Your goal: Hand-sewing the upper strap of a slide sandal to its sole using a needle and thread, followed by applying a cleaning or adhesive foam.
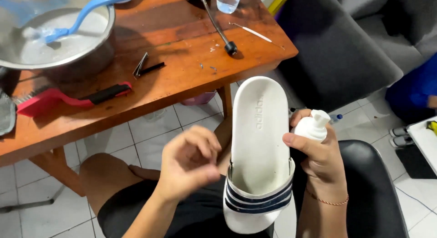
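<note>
Both hands work over the lap: the left hand hangs loosely curled, grip holding nothing, just beside a white slide sandal with dark striped strap. It rests footbed up, heel end away (handy for treating). The right hand wraps a white pump bottle beside it. Farther off, the wooden surface carries a red brush and a metal basin.
</note>
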